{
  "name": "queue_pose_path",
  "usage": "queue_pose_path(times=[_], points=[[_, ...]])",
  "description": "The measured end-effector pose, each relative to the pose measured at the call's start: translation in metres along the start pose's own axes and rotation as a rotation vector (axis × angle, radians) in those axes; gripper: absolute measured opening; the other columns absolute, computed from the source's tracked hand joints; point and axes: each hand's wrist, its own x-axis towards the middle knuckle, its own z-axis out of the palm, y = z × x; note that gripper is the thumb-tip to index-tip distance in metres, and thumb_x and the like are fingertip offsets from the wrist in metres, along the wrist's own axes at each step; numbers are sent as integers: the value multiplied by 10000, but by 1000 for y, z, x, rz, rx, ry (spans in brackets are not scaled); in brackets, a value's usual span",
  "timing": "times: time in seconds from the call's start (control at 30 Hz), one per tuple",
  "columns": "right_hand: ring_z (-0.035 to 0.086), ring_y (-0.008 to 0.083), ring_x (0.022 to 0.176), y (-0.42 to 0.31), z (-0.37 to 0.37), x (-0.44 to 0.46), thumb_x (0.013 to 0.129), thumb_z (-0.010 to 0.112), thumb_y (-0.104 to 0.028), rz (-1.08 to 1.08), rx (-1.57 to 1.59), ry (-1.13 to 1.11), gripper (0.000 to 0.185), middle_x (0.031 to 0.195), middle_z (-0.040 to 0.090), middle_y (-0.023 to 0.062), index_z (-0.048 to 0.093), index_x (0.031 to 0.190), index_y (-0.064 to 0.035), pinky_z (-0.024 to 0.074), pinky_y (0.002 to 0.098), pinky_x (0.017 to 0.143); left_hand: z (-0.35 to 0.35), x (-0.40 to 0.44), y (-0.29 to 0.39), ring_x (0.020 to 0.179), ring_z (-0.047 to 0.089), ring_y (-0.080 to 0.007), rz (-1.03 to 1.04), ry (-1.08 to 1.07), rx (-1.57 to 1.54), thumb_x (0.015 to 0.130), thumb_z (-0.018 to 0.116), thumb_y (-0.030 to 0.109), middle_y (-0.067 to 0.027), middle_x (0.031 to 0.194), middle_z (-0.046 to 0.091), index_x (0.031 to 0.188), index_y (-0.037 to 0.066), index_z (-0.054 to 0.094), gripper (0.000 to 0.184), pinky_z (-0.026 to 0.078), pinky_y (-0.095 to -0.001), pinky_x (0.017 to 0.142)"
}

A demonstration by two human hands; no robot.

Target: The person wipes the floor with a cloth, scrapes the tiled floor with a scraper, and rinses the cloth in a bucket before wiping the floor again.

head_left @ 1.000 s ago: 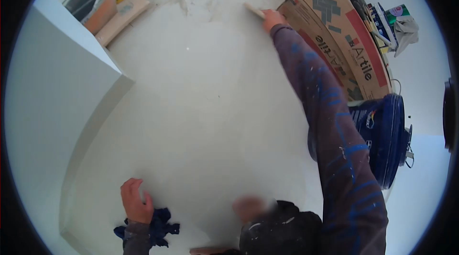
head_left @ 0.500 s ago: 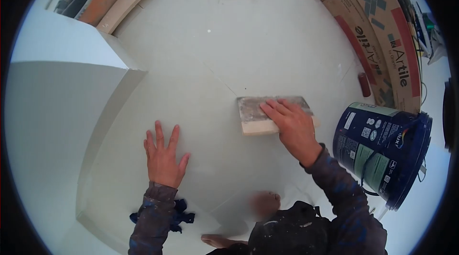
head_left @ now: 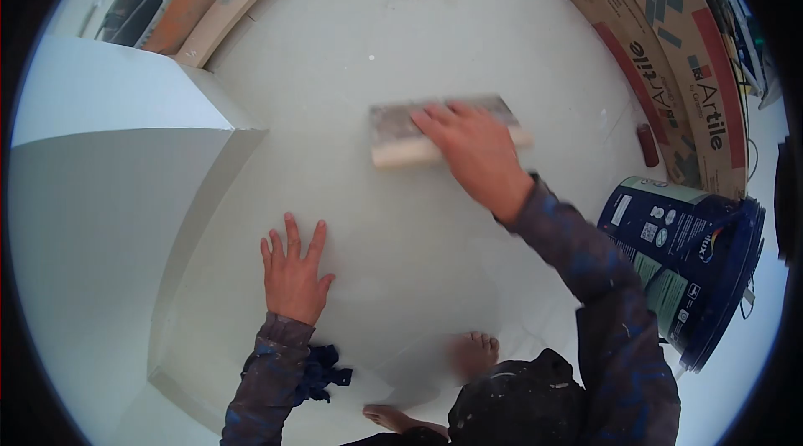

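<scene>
My right hand (head_left: 481, 153) grips a wide scraper (head_left: 389, 124), its fingers laid over the grey, smeared blade. A pale wood-coloured strip (head_left: 406, 153) runs along the scraper's near side. The tool lies low over the pale floor (head_left: 335, 170) and is slightly blurred; whether its edge touches cannot be told. My left hand (head_left: 295, 279) rests palm down on the floor with fingers spread, holding nothing. A crumpled dark blue cloth (head_left: 322, 372) lies beside my left forearm.
Long Artile cardboard boxes (head_left: 644, 69) and a dark blue paint bucket (head_left: 669, 253) stand at right, near a small dark red cylinder (head_left: 647, 145). A wall corner (head_left: 238, 130) juts in at left. Behind it lean a curved board (head_left: 230, 15) and bags. My bare feet (head_left: 474, 354) are below.
My right hand has moved the scraper forward and a little left across the floor. My left hand keeps its place on the floor; the view has shifted slightly.
</scene>
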Motion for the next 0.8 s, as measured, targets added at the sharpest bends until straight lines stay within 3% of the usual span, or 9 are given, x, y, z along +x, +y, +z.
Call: queue_pose_path(times=[0.1, 0.23, 0.33, 0.47, 0.53, 0.6, 0.67, 0.77, 0.8], points=[[697, 309, 1048, 17, 28, 83, 945, 534, -76, 3, -121, 24, 360, 1162, 743, 95, 706, 1253, -143, 574, 462, 846, 0, -2, 2, 1442, 402, -534, -23, -35, 5, 801, 895, 294, -252, 1697, 255, 1640, 260, 370, 990, 279, -605, 1247], [723, 307, 1056, 64, 18, 213, 961, 553, -143, 219, -238, 14, 299, 1107, 755, 117, 758, 1175, -176, 576, 485, 852, 2, -1, 1, 1430, 421, -534, -24, -36, 9, 803, 894, 297, -255, 1693, 265, 1638, 270, 372, 985, 284, -612, 1242], [706, 327, 1083, 82, 14, 196, 904, 560, -57, -136, -179, 214, 375, 1148, 754, 75, 759, 1191, -193, 571, 488, 884, -3, 3, 5, 1420, 433, -529, -36, -32, 16, 795, 901, 280, -254, 1684, 279, 1633, 264, 380, 987, 312, -620, 1223], [714, 332, 1062, 3, -7, 78, 866, 520, 27, -1, 15, -174, 492, 1136, 766, 110, 738, 1252, -186, 576, 476, 855, 2, 1, 4, 1416, 437, -519, -50, -11, 12, 783, 908, 249, -249, 1679, 285, 1625, 256, 395, 987, 314, -610, 1225], [727, 338, 959, -3, 8, 69, 897, 541, -41, -49, 53, -52, 382, 1026, 763, 114, 755, 1181, -179, 578, 483, 798, 0, 1, 5, 1418, 435, -517, -48, -29, 6, 780, 909, 245, -248, 1679, 284, 1622, 258, 399, 984, 308, -608, 1229], [736, 360, 849, 1, 19, 84, 933, 575, -129, -118, 77, 121, 238, 909, 752, 144, 769, 1071, -143, 578, 496, 721, 1, 1, 6, 1421, 433, -515, -57, -17, 3, 778, 911, 241, -247, 1680, 283, 1619, 261, 404, 982, 302, -607, 1233], [710, 336, 1022, 10, 22, 128, 890, 516, -6, -16, -54, 11, 424, 1065, 769, 104, 760, 1208, -145, 568, 489, 825, 1, 2, 5, 1424, 432, -512, -57, -10, 11, 785, 906, 243, -247, 1680, 284, 1616, 264, 407, 969, 301, -609, 1234], [716, 339, 972, 20, -2, 182, 896, 532, -25, 40, -125, -143, 404, 1051, 770, 96, 765, 1201, -150, 570, 496, 796, -1, 1, 6, 1424, 433, -511, -48, -3, 12, 785, 904, 251, -248, 1681, 283, 1616, 263, 408, 968, 303, -612, 1231], [725, 347, 913, 40, 23, 171, 896, 557, -48, -206, -115, 111, 374, 1027, 771, 102, 766, 1192, -143, 576, 500, 769, -1, 2, 4, 1424, 433, -511, -49, 6, 18, 785, 904, 251, -248, 1681, 283, 1616, 263, 408, 968, 303, -612, 1231]])
